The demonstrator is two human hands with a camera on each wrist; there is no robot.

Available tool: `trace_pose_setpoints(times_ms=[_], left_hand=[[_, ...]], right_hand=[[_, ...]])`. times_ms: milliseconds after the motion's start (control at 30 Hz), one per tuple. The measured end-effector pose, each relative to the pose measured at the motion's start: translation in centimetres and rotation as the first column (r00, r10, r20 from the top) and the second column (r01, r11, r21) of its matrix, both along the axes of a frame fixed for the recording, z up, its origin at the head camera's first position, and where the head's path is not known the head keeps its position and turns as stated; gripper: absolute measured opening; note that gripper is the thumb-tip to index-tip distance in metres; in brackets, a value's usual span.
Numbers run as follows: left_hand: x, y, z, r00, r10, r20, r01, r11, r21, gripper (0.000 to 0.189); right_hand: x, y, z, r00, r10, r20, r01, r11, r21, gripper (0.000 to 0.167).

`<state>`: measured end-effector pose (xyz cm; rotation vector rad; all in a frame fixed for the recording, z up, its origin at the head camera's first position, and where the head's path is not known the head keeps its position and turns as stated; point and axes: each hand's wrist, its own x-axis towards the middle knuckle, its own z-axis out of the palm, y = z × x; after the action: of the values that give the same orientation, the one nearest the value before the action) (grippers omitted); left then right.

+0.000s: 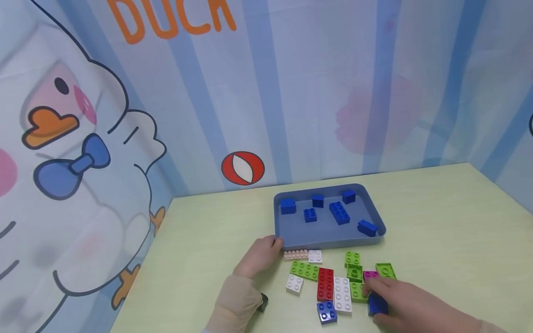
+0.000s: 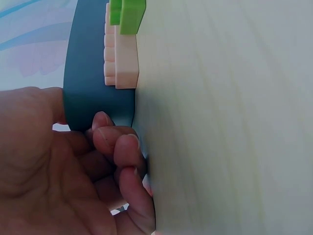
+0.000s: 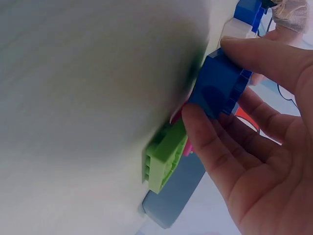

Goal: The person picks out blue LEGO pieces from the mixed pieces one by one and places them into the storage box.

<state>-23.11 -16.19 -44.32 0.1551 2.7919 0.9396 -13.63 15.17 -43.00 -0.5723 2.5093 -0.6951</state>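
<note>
My left hand (image 1: 259, 255) grips the near-left corner of a shallow grey-blue tray (image 1: 329, 243); in the left wrist view its thumb and curled fingers lie around the tray wall (image 2: 88, 107). Several blue building bricks (image 1: 339, 213) are spread inside the tray. Low over the table, my right hand (image 1: 410, 301) pinches a blue brick (image 3: 215, 85) between thumb and fingers. Close to that hand are a magenta brick (image 1: 369, 275), partly covered by the fingers, and a green brick (image 1: 358, 292).
In front of the tray lie loose bricks: a red one (image 1: 325, 284), a long white one (image 1: 343, 296), a blue one (image 1: 326, 312), a peach one (image 1: 295, 255), and several green ones (image 1: 305, 270). A printed cloth (image 1: 308, 92) hangs behind the table (image 1: 441, 222).
</note>
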Motion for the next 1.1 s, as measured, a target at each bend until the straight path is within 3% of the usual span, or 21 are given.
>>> trace_pose_setpoints(times_ms=[300, 400, 633, 867, 1100], left_hand=[[-0.2, 0.0, -0.2, 1.000, -0.001, 0.000, 0.001, 1.000, -0.002, 0.043], [-0.2, 0.0, -0.4, 1.000, 0.001, -0.001, -0.001, 1.000, -0.004, 0.043], [-0.1, -0.1, -0.4, 1.000, 0.001, 0.003, -0.002, 1.000, 0.008, 0.043], [-0.2, -0.1, -0.3, 1.000, -0.006, -0.001, 0.006, 1.000, 0.013, 0.043], [-0.1, -0.1, -0.3, 1.000, -0.006, -0.003, 0.006, 1.000, 0.017, 0.043]], right_hand=[[-0.1, 0.5, 1.0, 0.998, -0.005, -0.061, 0.009, 0.998, 0.059, 0.036], [-0.2, 0.7, 1.6, 0.992, -0.010, -0.126, 0.020, 0.996, 0.081, 0.037], [-0.5, 1.6, 3.2, 0.941, 0.059, -0.333, -0.034, 0.996, 0.080, 0.033], [-1.0, 1.9, 3.9, 0.927, 0.081, -0.366, -0.053, 0.995, 0.085, 0.032], [-1.6, 2.1, 4.1, 0.937, 0.085, -0.338, -0.075, 0.996, 0.044, 0.030]])
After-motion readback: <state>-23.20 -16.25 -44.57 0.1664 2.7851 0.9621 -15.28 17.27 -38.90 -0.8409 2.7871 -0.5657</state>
